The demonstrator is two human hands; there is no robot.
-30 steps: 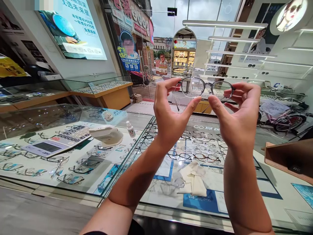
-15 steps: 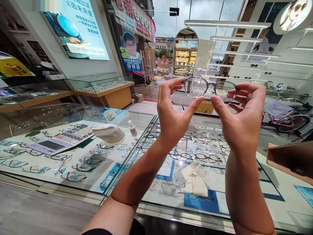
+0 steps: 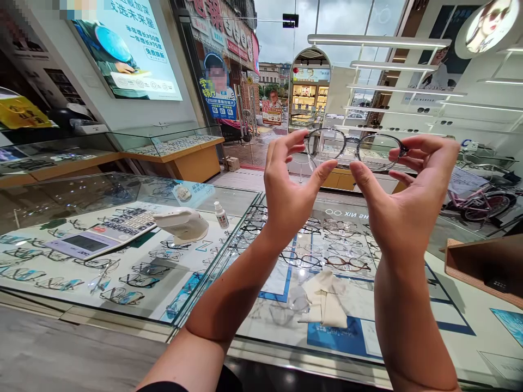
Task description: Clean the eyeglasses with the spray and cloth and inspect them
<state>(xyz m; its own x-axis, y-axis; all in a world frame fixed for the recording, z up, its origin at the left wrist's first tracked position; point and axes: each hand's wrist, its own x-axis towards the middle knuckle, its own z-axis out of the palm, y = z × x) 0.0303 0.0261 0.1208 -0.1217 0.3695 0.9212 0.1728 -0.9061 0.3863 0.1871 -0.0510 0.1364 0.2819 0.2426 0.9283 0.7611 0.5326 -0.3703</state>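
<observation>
A pair of round, dark-rimmed eyeglasses (image 3: 352,140) is held up in front of me, above the glass display case. My left hand (image 3: 291,179) is closed on the glasses' left end, its fingertips at the outer hinge and the thumb below the left lens. At the other end, my right hand (image 3: 404,190) grips near the right hinge, with its thumb under the bridge side of the right lens. Below my hands, a folded cream cloth (image 3: 327,299) lies on the case top, partly over a blue card (image 3: 339,337).
Several eyeglass frames (image 3: 347,263) rest inside the case. On the left glass stand a calculator (image 3: 98,237), a cream-coloured device (image 3: 182,223) and a small white bottle (image 3: 221,214). A wooden box (image 3: 486,269) sits at right. An arched mirror (image 3: 310,81) stands beyond.
My right hand has moved slightly right and the glasses have turned a little, so the right lens looks larger and rounder. The left hand stays nearly in place.
</observation>
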